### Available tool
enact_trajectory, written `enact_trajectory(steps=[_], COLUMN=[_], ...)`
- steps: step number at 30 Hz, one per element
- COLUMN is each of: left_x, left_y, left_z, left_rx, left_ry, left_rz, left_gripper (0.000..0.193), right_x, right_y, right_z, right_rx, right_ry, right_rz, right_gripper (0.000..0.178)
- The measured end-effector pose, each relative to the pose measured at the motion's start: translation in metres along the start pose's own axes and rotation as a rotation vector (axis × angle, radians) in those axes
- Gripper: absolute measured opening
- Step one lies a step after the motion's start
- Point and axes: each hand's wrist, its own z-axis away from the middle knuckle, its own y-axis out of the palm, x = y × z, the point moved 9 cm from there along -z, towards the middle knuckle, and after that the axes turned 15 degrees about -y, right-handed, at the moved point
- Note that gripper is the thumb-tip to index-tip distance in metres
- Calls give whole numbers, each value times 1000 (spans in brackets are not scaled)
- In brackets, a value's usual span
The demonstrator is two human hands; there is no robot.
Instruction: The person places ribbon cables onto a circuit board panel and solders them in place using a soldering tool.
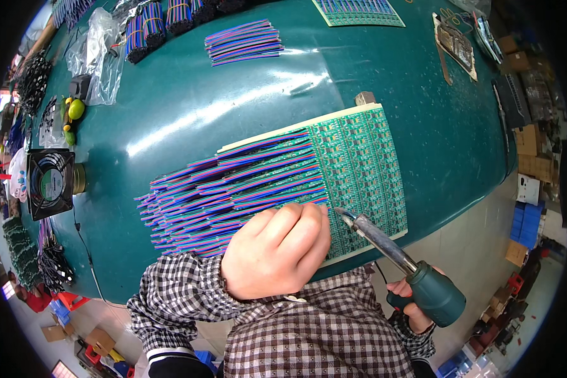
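Note:
A green circuit board panel (359,164) lies on the table in front of me, with rows of small parts on it. Blue, red and black wire strips (233,183) run leftward from its middle, side by side. My left hand (280,249) rests over the wires with its fingers closed together at their board end; what they pinch is hidden beneath them. In my right hand (416,305) is a soldering iron (390,249) with a thick green handle. Its tip is at the board, just right of my left fingertips.
A small black fan (50,183) stands at the left edge, its cable hanging down. Loose wire strips (244,43) and tied wire bundles (146,30) lie at the back, near a clear plastic bag (101,60). Another board panel (359,11) and a worn metal tray (455,43) lie farther right.

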Motion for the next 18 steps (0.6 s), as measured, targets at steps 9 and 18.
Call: enact_trajectory(steps=[9, 18], left_x=[0, 0], left_y=[-1, 0], left_z=[1, 2], left_rx=[-19, -8], left_ry=[2, -1], left_rz=[1, 13], left_gripper=[36, 36], right_x=[-7, -10], right_y=[-13, -14], right_z=[3, 5], right_rx=[191, 122], right_ry=[-97, -67], right_rz=[193, 133], right_gripper=[71, 78])
